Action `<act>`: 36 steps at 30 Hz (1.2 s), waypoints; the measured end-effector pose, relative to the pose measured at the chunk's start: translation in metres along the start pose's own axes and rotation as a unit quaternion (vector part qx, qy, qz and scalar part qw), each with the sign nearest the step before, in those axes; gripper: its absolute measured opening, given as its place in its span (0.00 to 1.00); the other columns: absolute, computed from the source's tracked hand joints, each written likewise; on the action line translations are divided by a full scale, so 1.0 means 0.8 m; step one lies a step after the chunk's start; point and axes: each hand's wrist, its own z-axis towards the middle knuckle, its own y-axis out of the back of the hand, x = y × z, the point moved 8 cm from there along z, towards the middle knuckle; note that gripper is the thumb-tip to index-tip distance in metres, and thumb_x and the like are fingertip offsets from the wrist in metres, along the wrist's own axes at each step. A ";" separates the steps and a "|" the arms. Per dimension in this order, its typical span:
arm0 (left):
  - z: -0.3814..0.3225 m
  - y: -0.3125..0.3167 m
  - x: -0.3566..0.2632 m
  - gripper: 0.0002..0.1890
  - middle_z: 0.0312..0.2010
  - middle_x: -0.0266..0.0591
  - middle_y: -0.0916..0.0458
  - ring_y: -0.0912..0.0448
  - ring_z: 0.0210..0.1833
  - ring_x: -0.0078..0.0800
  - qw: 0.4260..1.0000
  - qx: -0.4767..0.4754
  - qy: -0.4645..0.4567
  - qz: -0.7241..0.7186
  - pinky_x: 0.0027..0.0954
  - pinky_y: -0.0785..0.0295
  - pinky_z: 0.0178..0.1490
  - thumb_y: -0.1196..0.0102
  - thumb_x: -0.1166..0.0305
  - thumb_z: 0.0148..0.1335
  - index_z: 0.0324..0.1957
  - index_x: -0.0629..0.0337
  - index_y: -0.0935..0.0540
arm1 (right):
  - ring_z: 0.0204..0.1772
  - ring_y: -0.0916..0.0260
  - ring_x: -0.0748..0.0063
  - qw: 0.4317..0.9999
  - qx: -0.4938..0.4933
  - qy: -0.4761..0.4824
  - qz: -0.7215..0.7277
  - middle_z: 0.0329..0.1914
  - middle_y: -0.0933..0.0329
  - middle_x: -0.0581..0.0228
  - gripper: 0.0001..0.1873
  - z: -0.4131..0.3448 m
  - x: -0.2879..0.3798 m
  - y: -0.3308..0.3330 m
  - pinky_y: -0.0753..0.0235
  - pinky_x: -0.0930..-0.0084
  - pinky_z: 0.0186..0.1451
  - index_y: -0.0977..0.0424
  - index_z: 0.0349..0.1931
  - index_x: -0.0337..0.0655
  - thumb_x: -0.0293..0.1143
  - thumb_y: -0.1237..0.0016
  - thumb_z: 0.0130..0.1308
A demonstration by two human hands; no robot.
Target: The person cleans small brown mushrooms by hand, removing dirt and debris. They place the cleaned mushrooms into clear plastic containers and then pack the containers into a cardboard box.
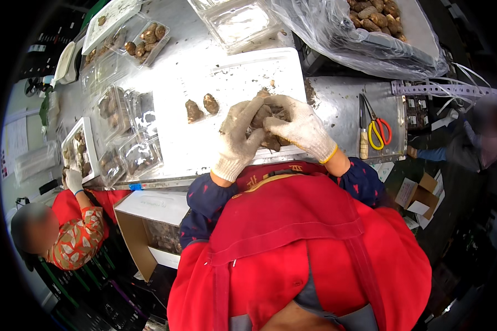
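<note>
My left hand (240, 134), in a white knit glove, curls around a brown taro corm (261, 117) over the right part of a white tray (174, 140). From the other side my right hand (304, 128), gloved alike, closes with thumb and fingers at the same corm; its fingers partly hide what lies between the palms. Below the hands another taro corm (271, 143) shows, and one more (263, 92) peeks out above them. Two separate corms, a left one (193, 111) and a right one (211, 104), lie on the tray's left half amid crumbs of dirt.
Scissors (377, 130) and a wooden-handled knife (363, 140) lie to the right. A plastic-lined crate (368, 45) holds many corms. Clear plastic boxes (138, 155) with corms crowd the left side. A co-worker's gloved hand (73, 181) touches a smaller tray (93, 157).
</note>
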 end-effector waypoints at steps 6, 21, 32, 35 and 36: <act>-0.004 -0.006 0.012 0.33 0.54 0.50 0.22 0.21 0.54 0.40 0.991 0.057 0.096 -0.080 0.35 0.24 0.56 0.35 0.78 0.50 0.63 0.59 0.25 | 0.42 0.18 0.69 0.998 -0.007 -0.050 0.021 0.43 0.17 0.52 0.21 0.000 -0.011 0.010 0.20 0.76 0.46 0.24 0.54 0.30 0.31 0.47 0.62; -0.006 -0.016 0.012 0.33 0.53 0.48 0.20 0.20 0.55 0.40 0.994 0.072 0.044 -0.065 0.35 0.23 0.56 0.35 0.78 0.50 0.62 0.60 0.24 | 0.41 0.20 0.75 0.996 0.034 -0.035 0.073 0.43 0.17 0.57 0.21 -0.003 -0.029 0.006 0.20 0.77 0.46 0.22 0.52 0.31 0.32 0.43 0.60; -0.019 -0.020 0.036 0.35 0.57 0.49 0.23 0.21 0.57 0.37 0.961 0.097 0.168 -0.195 0.34 0.25 0.61 0.34 0.78 0.50 0.64 0.63 0.26 | 0.36 0.23 0.81 0.995 0.002 -0.026 0.099 0.39 0.18 0.62 0.16 -0.005 -0.018 0.012 0.22 0.81 0.42 0.21 0.51 0.31 0.28 0.49 0.66; -0.018 0.000 0.048 0.34 0.53 0.49 0.22 0.20 0.54 0.35 0.971 0.054 0.172 -0.155 0.34 0.23 0.56 0.34 0.76 0.52 0.64 0.62 0.26 | 0.37 0.21 0.76 0.996 -0.012 -0.036 0.084 0.42 0.17 0.60 0.15 -0.002 -0.023 0.015 0.21 0.78 0.44 0.21 0.52 0.36 0.30 0.50 0.67; -0.024 0.012 0.073 0.33 0.51 0.49 0.22 0.20 0.53 0.34 0.976 0.014 0.151 -0.154 0.34 0.22 0.54 0.33 0.75 0.53 0.64 0.62 0.27 | 0.38 0.20 0.73 0.995 -0.015 -0.041 0.088 0.43 0.17 0.59 0.15 0.000 -0.031 0.015 0.21 0.76 0.45 0.20 0.52 0.38 0.30 0.50 0.67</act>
